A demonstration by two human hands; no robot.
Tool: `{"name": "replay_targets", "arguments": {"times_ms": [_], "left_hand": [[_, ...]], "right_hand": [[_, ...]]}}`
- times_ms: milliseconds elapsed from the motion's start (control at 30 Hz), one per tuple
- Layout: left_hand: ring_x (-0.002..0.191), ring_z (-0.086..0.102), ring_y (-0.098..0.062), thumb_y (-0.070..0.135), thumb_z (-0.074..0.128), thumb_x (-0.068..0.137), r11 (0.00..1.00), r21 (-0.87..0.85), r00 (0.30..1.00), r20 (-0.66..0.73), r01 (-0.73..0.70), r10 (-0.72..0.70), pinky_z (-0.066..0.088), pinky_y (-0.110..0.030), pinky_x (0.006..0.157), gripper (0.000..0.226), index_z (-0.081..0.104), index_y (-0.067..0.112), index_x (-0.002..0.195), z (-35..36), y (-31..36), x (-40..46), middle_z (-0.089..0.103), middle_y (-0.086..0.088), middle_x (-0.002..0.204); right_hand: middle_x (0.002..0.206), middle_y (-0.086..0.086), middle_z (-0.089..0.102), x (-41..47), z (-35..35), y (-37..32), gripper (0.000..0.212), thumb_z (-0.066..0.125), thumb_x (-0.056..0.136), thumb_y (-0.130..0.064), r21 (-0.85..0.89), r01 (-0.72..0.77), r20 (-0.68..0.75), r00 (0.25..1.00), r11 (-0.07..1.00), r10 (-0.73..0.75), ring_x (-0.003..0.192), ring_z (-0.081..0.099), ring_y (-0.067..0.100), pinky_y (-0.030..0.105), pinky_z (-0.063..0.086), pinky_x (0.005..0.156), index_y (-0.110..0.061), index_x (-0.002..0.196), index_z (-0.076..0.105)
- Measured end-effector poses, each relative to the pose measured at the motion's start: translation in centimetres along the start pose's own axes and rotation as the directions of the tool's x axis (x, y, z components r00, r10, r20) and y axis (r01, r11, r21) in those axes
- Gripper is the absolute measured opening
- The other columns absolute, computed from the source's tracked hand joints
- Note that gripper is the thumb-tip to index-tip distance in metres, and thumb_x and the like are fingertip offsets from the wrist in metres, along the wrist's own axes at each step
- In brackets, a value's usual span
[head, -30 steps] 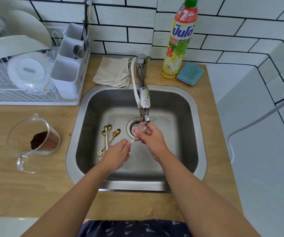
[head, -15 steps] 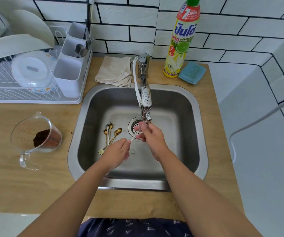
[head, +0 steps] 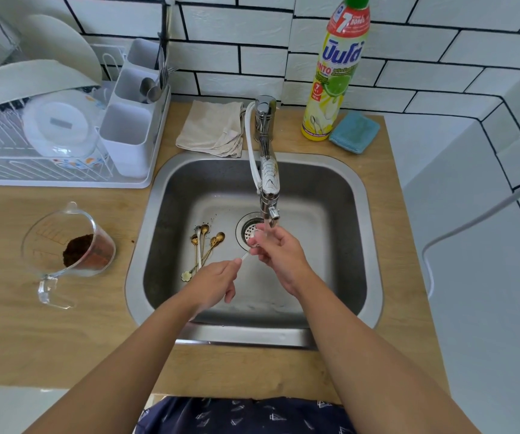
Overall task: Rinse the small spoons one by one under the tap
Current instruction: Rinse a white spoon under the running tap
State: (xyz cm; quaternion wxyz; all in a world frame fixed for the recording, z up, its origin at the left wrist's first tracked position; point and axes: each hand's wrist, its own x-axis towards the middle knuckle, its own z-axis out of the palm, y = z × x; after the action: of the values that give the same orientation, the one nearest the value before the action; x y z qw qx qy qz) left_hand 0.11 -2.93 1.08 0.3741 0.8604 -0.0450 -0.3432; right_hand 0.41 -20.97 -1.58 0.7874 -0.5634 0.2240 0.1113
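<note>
White brick-pattern wall tiles with dark grout behind; wooden countertop (head: 33, 339) with inset stainless sink (head: 330, 189).

Left hand (head: 213, 285): over sink basin, fingers curled, thumb and forefinger pinched on handle end of small white spoon (head: 245, 255).
Right hand (head: 279, 256): just below tap outlet, fingertips closed on bowl end of same spoon; bowl itself largely hidden by fingers.
Spoon: held between both hands, slanted up toward right hand, above drain strainer (head: 249, 229). Water stream faintly visible at right fingertips.
Tap (head: 266, 164): chrome, mounted at back rim, spout extended over basin centre; white hose alongside.
Remaining small spoons (head: 205, 245): loose cluster on sink floor, left of drain, just beyond left hand; mostly gold-coloured, one pale; bowls pointed toward back wall, one flower-shaped handle end nearest. Exact count unclear.

Countertop, left of sink: clear measuring jug (head: 70, 245), handle toward viewer, dark brown powder inside; red graduation marks, unreadable.
Back left: white dish rack (head: 48, 180) with pale plates, clear round lid, white cutlery caddy (head: 133, 120) with metal spoons inside.
Behind sink: folded beige cloth (head: 211, 128), left of tap base.
Back right: yellow dish-soap bottle (head: 335, 67), green cap, red neck band marked "7", blue Thai brand lettering, lime graphic, small red "NEW" tag; smaller print unreadable. Blue sponge cloth (head: 355, 132) just beside bottle.
Bottom edge: dark patterned garment.
</note>
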Motion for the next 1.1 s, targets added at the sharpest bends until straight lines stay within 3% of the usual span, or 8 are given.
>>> {"name": "replay_targets", "arguments": {"times_ms": [167,233,333,500,700,867,1033,1100], "left_hand": [[0.058,0.056,-0.007,0.06,0.024,0.103,0.998,-0.039,0.999,0.002,0.046,-0.046,0.039,-0.023,0.062,0.057,0.061,0.019,0.086,-0.5,0.1,0.0,0.065,0.006,0.056],[0.043,0.04,-0.007,0.061,0.028,0.103,0.974,-0.183,0.991,0.064,0.13,-0.121,0.031,-0.021,0.045,0.056,0.055,0.016,0.083,-1.0,0.3,0.1,0.063,0.001,0.057],[0.04,0.024,-0.011,0.061,0.033,0.102,0.903,-0.366,0.967,0.2,0.223,-0.158,0.017,-0.021,0.041,0.053,0.043,0.017,0.073,-1.6,0.3,0.0,0.062,-0.007,0.063],[0.045,0.034,-0.006,0.061,0.03,0.102,0.976,-0.18,0.987,0.123,0.127,-0.106,0.027,-0.022,0.044,0.05,0.052,0.02,0.085,-1.5,0.2,-0.2,0.061,0.003,0.064],[0.05,0.036,-0.01,0.059,0.028,0.103,0.973,-0.176,0.982,0.136,0.152,-0.129,0.03,-0.025,0.049,0.052,0.051,0.017,0.081,-1.6,0.1,-0.2,0.061,0.003,0.062],[0.043,0.032,-0.008,0.058,0.031,0.103,0.955,-0.246,0.979,0.158,0.165,-0.128,0.025,-0.023,0.044,0.052,0.047,0.014,0.079,-1.7,0.3,-0.1,0.061,-0.001,0.063],[0.043,0.031,-0.009,0.057,0.03,0.104,0.956,-0.249,0.978,0.175,0.158,-0.117,0.025,-0.023,0.045,0.053,0.047,0.014,0.079,-1.9,0.2,-0.1,0.062,-0.002,0.063],[0.043,0.031,-0.008,0.058,0.03,0.103,0.96,-0.235,0.978,0.175,0.155,-0.115,0.026,-0.024,0.045,0.054,0.047,0.014,0.078,-1.9,0.1,-0.1,0.062,-0.002,0.063]], "right_hand": [[0.104,0.007,0.081,0.2,0.3,-0.4,0.022,0.053,0.108,-0.027,0.102,-0.041,0.025,0.999,0.994,0.039,0.079,0.074,0.014,0.021,0.057,0.068,-0.012,0.118,0.067],[0.105,0.004,0.08,0.2,0.3,-0.3,0.017,0.057,0.106,-0.023,0.127,-0.051,0.074,0.996,0.991,0.042,0.083,0.074,0.012,0.021,0.057,0.072,-0.016,0.118,0.067],[0.093,0.005,0.08,0.1,0.3,-0.2,0.003,0.068,0.1,-0.017,0.122,-0.022,0.059,0.998,0.992,0.015,0.078,0.075,0.01,0.02,0.056,0.067,-0.018,0.102,0.066],[0.095,0.006,0.081,0.3,0.8,0.3,0.016,0.056,0.106,-0.028,-0.002,0.023,-0.007,1.0,1.0,-0.023,0.076,0.077,0.016,0.023,0.056,0.064,-0.014,0.104,0.064],[0.1,-0.001,0.081,0.3,1.0,0.2,0.014,0.068,0.099,-0.015,-0.047,0.056,-0.022,0.998,0.997,-0.057,0.076,0.074,0.01,0.022,0.055,0.07,-0.022,0.111,0.068],[0.104,0.0,0.081,0.2,1.0,-0.2,0.018,0.054,0.107,-0.027,-0.032,0.021,-0.001,1.0,0.999,-0.021,0.078,0.075,0.012,0.023,0.056,0.068,-0.019,0.114,0.069],[0.098,0.003,0.081,0.2,1.1,0.1,0.01,0.064,0.102,-0.024,-0.087,0.059,-0.023,0.998,0.994,-0.062,0.074,0.074,0.01,0.022,0.055,0.067,-0.019,0.107,0.07],[0.099,0.003,0.081,0.1,1.2,0.1,0.022,0.055,0.106,-0.031,-0.08,0.043,-0.042,0.998,0.996,-0.047,0.074,0.075,0.012,0.022,0.055,0.066,-0.017,0.108,0.07]]}}
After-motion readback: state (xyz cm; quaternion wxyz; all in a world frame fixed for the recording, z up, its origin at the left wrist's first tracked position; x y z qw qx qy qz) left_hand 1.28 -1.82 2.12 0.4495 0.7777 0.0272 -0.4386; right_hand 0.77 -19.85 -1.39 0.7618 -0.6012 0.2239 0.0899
